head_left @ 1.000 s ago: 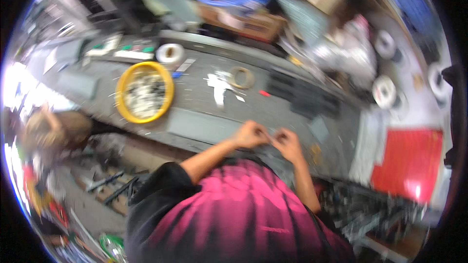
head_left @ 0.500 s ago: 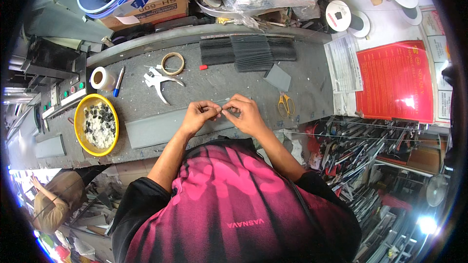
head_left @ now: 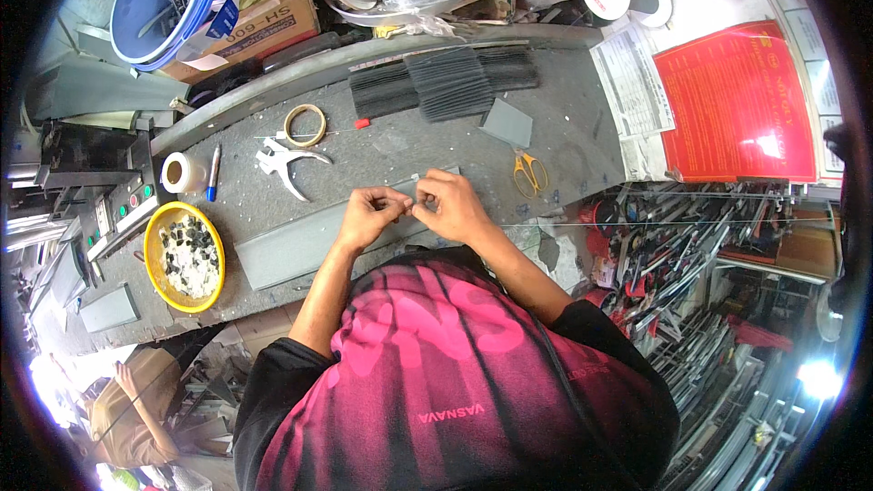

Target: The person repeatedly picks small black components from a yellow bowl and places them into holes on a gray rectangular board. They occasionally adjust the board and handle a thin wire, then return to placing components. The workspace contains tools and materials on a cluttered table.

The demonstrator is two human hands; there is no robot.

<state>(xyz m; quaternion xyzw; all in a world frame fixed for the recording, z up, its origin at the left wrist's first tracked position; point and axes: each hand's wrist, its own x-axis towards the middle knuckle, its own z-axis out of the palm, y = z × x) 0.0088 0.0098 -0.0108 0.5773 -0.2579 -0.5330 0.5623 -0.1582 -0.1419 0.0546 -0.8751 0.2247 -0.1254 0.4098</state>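
Note:
Over the near part of the grey workbench, my left hand (head_left: 373, 215) and my right hand (head_left: 448, 205) meet with their fingertips pinched together. What sits between the fingers is too small to name; a thin line seems to run off to the right from my right hand. Beneath the hands lies a long flat grey strip (head_left: 291, 244). To the left stands a yellow basket (head_left: 148, 265) filled with small black and white pieces. White pliers (head_left: 287, 165) and a roll of tan tape (head_left: 305, 125) lie beyond my left hand. Yellow-handled scissors (head_left: 529, 174) rest to the right of my right hand.
Dark pleated mesh (head_left: 448, 82) and a grey plate (head_left: 506, 124) lie at the back. A white roll (head_left: 185, 173) and a blue marker (head_left: 213, 173) are beside the basket. Metal profiles (head_left: 691, 264) crowd the right. Another person (head_left: 136, 409) works at lower left.
My view has turned slightly, so the bench appears tilted and shifted. Both hands keep pinching together over the strip. The other person's arm has moved.

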